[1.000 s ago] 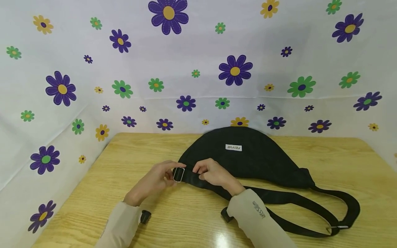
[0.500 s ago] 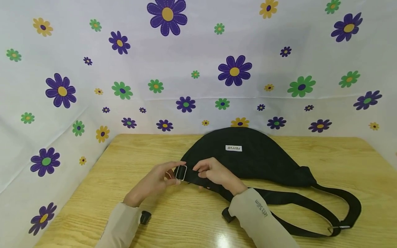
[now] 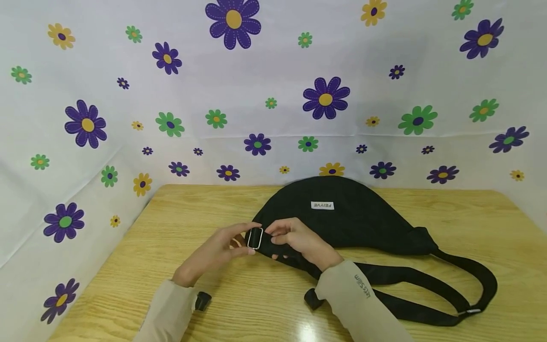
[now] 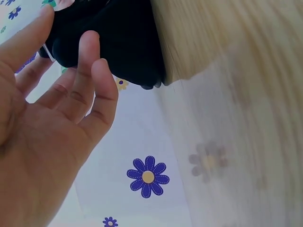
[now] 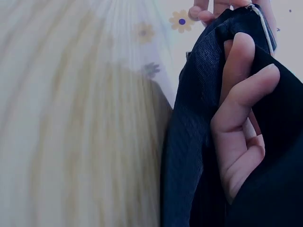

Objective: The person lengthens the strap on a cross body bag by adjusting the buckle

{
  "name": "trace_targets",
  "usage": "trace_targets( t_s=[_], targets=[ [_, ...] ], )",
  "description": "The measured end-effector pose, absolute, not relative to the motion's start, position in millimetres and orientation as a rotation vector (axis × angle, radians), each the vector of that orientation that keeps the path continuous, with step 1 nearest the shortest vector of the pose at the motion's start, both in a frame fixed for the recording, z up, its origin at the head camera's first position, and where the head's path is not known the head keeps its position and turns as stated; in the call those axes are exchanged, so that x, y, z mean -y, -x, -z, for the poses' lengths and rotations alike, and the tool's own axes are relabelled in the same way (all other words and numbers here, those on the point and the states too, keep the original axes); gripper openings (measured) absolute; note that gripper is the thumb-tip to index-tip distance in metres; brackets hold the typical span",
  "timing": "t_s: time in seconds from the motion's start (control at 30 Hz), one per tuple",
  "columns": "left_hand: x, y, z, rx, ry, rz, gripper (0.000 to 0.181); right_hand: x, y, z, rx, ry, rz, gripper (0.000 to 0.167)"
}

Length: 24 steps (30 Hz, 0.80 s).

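A black waist bag (image 3: pixel 342 228) with a small white label lies on the table in the head view, its black strap (image 3: pixel 384 274) looping toward the right. Between thumb and index finger, my left hand (image 3: pixel 215 251) pinches a metal strap slider (image 3: pixel 255 238) at the bag's left end. Just right of it, my right hand (image 3: pixel 301 240) grips the strap, fingertips showing below its edge. The right wrist view has my right hand's curled fingers (image 5: pixel 236 104) against the strap webbing (image 5: pixel 189 118). Black fabric (image 4: pixel 118 42) stands past my left hand (image 4: pixel 42 142) in the left wrist view.
Another metal piece (image 3: pixel 472 311) sits on the strap loop at the right. One small black piece (image 3: pixel 202 301) shows beside the left sleeve, another (image 3: pixel 313 299) beside the right; their kind is unclear. A flowered cloth (image 3: pixel 239 104) hangs behind the wooden table (image 3: pixel 192 204).
My left hand and the slider have shifted slightly right, closer to my right hand, and the slider has tilted a little. The right hand has hardly moved; its fingertips now show below the strap.
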<state>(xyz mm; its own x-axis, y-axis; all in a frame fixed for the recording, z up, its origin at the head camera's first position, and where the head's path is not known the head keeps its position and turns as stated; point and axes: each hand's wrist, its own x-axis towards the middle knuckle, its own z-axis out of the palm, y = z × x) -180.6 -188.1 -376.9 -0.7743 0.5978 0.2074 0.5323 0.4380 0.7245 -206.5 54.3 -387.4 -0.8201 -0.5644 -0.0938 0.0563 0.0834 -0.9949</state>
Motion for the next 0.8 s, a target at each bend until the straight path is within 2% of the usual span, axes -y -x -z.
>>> trace_targets(
  t_s=[0.43, 0.8],
  targets=[
    [182.3, 176.6, 375.5, -2.556, -0.990, -1.270, 0.054, -49.1, 205.2, 385.8, -1.797, 0.493, 1.852, 0.016],
    [180.5, 177.0, 375.8, -2.605, -0.960, -1.261, 0.055, -65.8, 210.7, 384.4, -1.739, 0.627, 1.746, 0.027]
  ],
)
